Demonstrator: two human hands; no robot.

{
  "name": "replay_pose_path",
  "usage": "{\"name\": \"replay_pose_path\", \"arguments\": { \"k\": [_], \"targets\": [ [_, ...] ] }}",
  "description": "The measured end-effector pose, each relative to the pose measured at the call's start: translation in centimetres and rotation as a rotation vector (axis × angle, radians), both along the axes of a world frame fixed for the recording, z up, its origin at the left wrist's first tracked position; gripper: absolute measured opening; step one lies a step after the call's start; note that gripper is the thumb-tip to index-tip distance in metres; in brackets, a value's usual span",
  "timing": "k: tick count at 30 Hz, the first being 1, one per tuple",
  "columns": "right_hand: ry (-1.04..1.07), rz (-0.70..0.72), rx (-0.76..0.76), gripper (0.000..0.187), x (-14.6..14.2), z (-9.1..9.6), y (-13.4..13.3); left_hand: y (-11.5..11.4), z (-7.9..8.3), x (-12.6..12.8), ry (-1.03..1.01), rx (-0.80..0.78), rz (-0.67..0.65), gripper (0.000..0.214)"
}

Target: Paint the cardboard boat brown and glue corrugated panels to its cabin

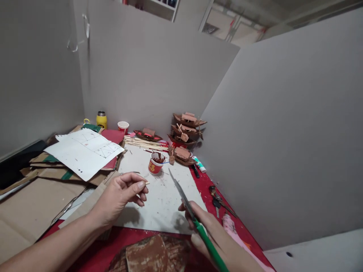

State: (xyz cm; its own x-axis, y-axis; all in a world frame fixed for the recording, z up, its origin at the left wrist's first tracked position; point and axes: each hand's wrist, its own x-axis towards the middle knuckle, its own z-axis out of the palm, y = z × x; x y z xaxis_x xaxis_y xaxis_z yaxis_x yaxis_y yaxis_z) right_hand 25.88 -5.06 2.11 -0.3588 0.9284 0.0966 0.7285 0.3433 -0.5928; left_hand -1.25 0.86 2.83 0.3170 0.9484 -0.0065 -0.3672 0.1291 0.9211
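Observation:
My left hand (pixel 124 194) is closed in a pinch on a short thin wooden stick (pixel 146 183), held above a white work sheet (pixel 164 196). My right hand (pixel 211 234) is wrapped round the green handle of a knife (pixel 195 219), whose grey blade points up and away toward the stick's side. The blade tip sits near a red paper cup (pixel 155 163) holding brown paint and a brush. A brown model boat piece (pixel 150 255) lies at the near edge, below both hands.
Several brown model boats (pixel 185 136) are stacked at the back by the grey partition. Bamboo sticks (pixel 144 143), a second paper cup (pixel 123 126), a yellow flask (pixel 101 119), a glue tube (pixel 200 165), pliers (pixel 218 198), cardboard and a drawn paper sheet (pixel 85 151) lie around.

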Motion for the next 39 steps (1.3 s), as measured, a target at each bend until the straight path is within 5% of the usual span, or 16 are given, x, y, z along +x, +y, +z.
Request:
{"name": "replay_pose_path", "arguments": {
  "k": [7,22,39],
  "targets": [
    [0.171,0.101,0.073,0.035,-2.3,1.1,1.6,-0.3,2.4,2.3,-0.026,0.051,0.08,0.019],
    [0.188,0.19,-0.078,0.022,-1.3,-1.1,2.1,-1.5,1.9,5.3,0.089,0.102,0.16,0.018],
    [0.194,0.194,-0.108,0.039,-1.2,-2.1,1.9,-1.5,1.4,5.6,0.134,0.169,0.119,0.014]
  ]
}}
